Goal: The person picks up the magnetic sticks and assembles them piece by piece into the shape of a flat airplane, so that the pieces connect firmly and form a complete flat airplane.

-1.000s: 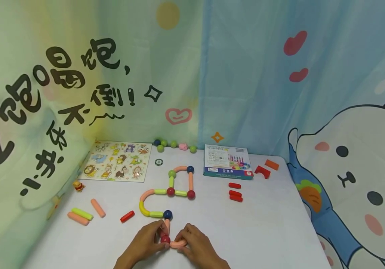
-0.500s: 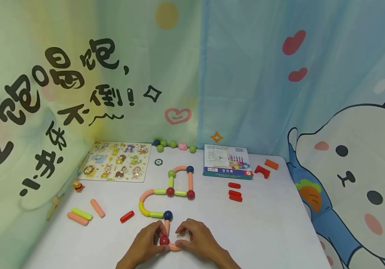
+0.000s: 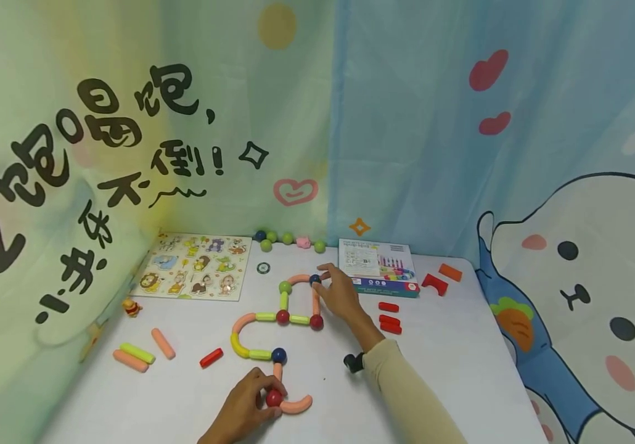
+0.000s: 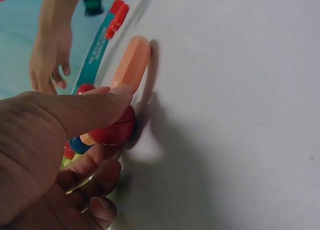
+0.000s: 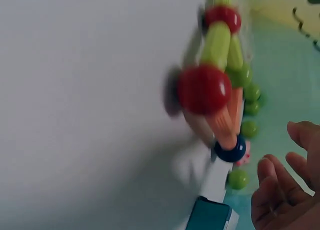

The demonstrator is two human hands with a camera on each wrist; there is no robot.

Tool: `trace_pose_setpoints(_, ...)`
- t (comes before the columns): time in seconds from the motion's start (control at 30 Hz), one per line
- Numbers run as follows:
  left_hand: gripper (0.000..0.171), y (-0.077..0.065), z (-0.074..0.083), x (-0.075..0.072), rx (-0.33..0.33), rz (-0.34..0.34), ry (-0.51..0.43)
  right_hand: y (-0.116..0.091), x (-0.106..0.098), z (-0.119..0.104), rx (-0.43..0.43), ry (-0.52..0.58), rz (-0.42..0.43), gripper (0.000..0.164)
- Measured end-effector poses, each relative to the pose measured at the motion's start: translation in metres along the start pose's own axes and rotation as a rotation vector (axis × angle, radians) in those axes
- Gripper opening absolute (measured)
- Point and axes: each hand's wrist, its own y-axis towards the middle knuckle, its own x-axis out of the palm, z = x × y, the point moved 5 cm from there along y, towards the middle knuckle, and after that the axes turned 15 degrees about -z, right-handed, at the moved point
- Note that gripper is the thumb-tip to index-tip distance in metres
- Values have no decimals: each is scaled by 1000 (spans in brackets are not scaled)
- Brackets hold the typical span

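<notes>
My left hand [image 3: 246, 402] pinches a red ball [image 3: 274, 399] at the near end of a chain of magnetic sticks and balls; in the left wrist view the thumb covers part of that ball [image 4: 115, 132]. From the ball a curved orange stick [image 3: 298, 406] reaches right. A short orange stick [image 3: 277, 372] joins it to a dark blue ball [image 3: 279, 355]. Farther back, my right hand [image 3: 342, 297] hovers by the loop's far dark blue ball [image 3: 315, 279]. Its fingers are spread and hold nothing in the right wrist view. Another red ball [image 5: 204, 89] marks the loop's corner.
Loose orange and green sticks [image 3: 137, 353] and a red stick [image 3: 211, 357] lie left. An animal puzzle board [image 3: 234, 295], several green balls [image 3: 288, 238] and a box [image 3: 386, 285] stand at the back. Red pieces [image 3: 389, 307] lie right.
My right hand has let go of the curved orange stick and moved far forward to the loop's far end. The left hand stays at the near red ball.
</notes>
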Motion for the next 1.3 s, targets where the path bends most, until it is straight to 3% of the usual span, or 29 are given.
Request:
trace_pose_setpoints(0.3,27,4,-3,0,-67,-34,-37,64,-4,12,65,-120,-121,69)
trace_pose_setpoints(0.53,26,9,-6,1,-93,-46,-83,88,-11,15,54,-297,-235,75)
trace_pose_setpoints(0.67,23,10,-10,5,-100,-68,-124,93,-14,19,58,-408,-275,73)
trace_pose_setpoints(0.87,24,10,-13,6,-103,-58,-120,92,-25,19,43,-425,-119,59)
trace_pose_setpoints(1.0,23,11,-12,8,-108,-64,-123,85,-24,20,23,-453,-148,62)
trace_pose_setpoints(1.07,24,11,-12,8,-107,-65,-113,82,-22,19,8,-484,-162,56)
trace_pose_setpoints(1.2,24,10,-10,8,-114,-54,-97,77,-19,17,-10,-540,-114,36)
trace_pose_setpoints(1.3,26,8,-5,6,-125,-20,-45,73,-16,16,-24,-572,-98,39)
